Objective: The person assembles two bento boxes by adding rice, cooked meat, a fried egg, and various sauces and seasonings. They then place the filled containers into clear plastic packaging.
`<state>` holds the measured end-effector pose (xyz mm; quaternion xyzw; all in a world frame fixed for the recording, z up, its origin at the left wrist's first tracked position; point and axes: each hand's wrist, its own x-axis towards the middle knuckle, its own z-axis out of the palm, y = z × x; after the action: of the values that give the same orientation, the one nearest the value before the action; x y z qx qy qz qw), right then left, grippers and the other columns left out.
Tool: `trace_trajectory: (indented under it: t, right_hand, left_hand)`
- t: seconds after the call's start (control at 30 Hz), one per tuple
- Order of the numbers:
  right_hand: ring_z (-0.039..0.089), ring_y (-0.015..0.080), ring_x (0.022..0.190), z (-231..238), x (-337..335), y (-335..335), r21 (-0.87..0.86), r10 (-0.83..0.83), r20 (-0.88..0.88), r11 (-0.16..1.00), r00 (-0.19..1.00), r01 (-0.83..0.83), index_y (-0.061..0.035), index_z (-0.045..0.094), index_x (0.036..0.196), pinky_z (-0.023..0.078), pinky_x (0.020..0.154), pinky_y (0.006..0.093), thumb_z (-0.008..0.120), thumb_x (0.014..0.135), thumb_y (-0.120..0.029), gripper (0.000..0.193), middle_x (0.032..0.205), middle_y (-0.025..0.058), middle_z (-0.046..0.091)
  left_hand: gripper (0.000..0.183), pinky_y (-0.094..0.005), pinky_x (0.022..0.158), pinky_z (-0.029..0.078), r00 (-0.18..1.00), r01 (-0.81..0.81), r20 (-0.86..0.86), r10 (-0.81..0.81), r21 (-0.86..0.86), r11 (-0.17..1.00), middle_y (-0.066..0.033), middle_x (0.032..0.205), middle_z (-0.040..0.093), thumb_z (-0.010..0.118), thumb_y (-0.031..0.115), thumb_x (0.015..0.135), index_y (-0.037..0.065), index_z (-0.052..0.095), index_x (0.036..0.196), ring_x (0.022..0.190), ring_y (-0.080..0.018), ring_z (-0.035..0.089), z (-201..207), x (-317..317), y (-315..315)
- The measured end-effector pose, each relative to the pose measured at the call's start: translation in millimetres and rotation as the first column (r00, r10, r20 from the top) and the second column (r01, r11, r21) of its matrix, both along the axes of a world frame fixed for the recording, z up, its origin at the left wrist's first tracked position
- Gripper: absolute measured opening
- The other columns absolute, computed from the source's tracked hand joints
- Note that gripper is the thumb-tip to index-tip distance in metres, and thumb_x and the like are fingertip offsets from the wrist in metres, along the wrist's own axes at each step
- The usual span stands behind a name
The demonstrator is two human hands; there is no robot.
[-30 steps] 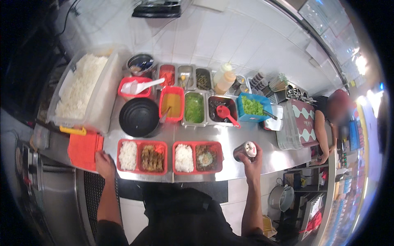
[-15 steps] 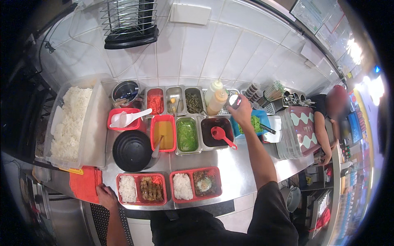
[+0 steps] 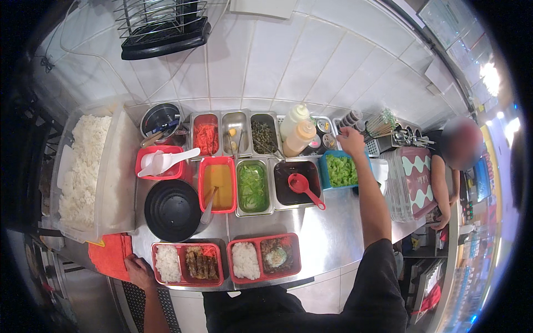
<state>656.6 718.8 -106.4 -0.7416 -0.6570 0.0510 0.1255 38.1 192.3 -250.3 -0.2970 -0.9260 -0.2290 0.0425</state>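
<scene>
My left hand (image 3: 140, 272) rests at the counter's front edge, touching the corner of a folded red cloth (image 3: 111, 255), its fingers loosely apart. My right hand (image 3: 352, 142) is over the back of the counter, fingers curled; what they hold, if anything, is hidden. Just left of it stand several shaker jars (image 3: 315, 144) and two squeeze bottles (image 3: 300, 137). Below it is a blue bin of lettuce (image 3: 340, 169), partly covered by my forearm. In front of me lie two red bento trays: the left one (image 3: 180, 265) has rice and browned pieces, the right one (image 3: 242, 262) rice and a topped mince-like portion.
At left stands a large clear tub of rice (image 3: 114, 183), beside black bowls (image 3: 173, 211). Metal and red food pans run along the wall, including dark sauce with a red ladle (image 3: 300, 183). Stacked trays (image 3: 400, 188) stand at right; beyond them is another person (image 3: 441, 180).
My right hand has let go of a shaker jar, which now stands among the others, and has moved right. My left hand stays at the counter edge. The view has shifted slightly.
</scene>
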Motion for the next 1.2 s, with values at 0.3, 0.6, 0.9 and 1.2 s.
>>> trace_trajectory:
  t: [0.3, 0.6, 0.9, 1.2]
  right_hand:
    - [0.066, 0.0346, 0.117, -36.5, -24.6, 51.6, -0.089, -0.021, -0.086, 0.996, 0.996, 0.013, -0.016, 0.064, 0.138, 0.052, 0.101, 0.0461, 0.083, 0.074, -0.052, 0.076, 0.123, 0.0184, 0.07]
    - [0.063, 0.0374, 0.12, -39.7, -45.3, 37.0, 0.045, -0.127, -0.118, 0.99, 0.985, 0.133, -0.0059, 0.053, 0.139, 0.051, 0.101, 0.0487, 0.092, 0.065, -0.048, 0.094, 0.129, 0.0215, 0.064]
    - [0.061, 0.0205, 0.115, 57.7, -50.7, -124.1, 0.432, 0.343, -0.674, 0.901, 0.655, -0.027, -0.0013, 0.046, 0.143, 0.052, 0.098, 0.0339, 0.085, 0.078, -0.006, 0.075, 0.131, 0.014, 0.059]
    - [0.061, 0.0267, 0.115, 50.7, -78.5, -361.8, 0.21, 0.254, -0.677, 0.966, 0.691, -0.15, -0.003, 0.047, 0.141, 0.054, 0.096, 0.0374, 0.09, 0.071, -0.004, 0.082, 0.128, 0.0138, 0.055]
  left_hand:
    - [0.022, -0.0538, 0.077, 0.049, 1.0, -0.012, 0.006, 0.012, 0.006, 1.0, -0.0205, 0.1, 0.068, 0.051, 0.022, 0.099, 0.005, 0.059, 0.11, 0.09, -0.0443, 0.066, 6.6, 3.0, 1.3]
    - [0.024, -0.0544, 0.08, 0.049, 0.999, 0.0, -0.033, 0.0, 0.002, 1.0, -0.0205, 0.103, 0.068, 0.049, 0.024, 0.1, 0.005, 0.058, 0.112, 0.094, -0.0448, 0.066, 8.4, 5.6, 6.3]
    - [0.025, -0.0561, 0.081, 0.049, 1.0, -0.008, -0.002, 0.008, -0.071, 0.997, -0.0221, 0.106, 0.067, 0.052, 0.024, 0.099, 0.004, 0.059, 0.114, 0.098, -0.0462, 0.065, 6.2, 1.3, 0.4]
    - [0.025, -0.0534, 0.085, 0.05, 0.999, 0.021, 0.025, -0.021, 0.002, 1.0, -0.018, 0.113, 0.068, 0.05, 0.026, 0.101, 0.006, 0.058, 0.115, 0.103, -0.0429, 0.065, 14.1, 3.6, -3.8]
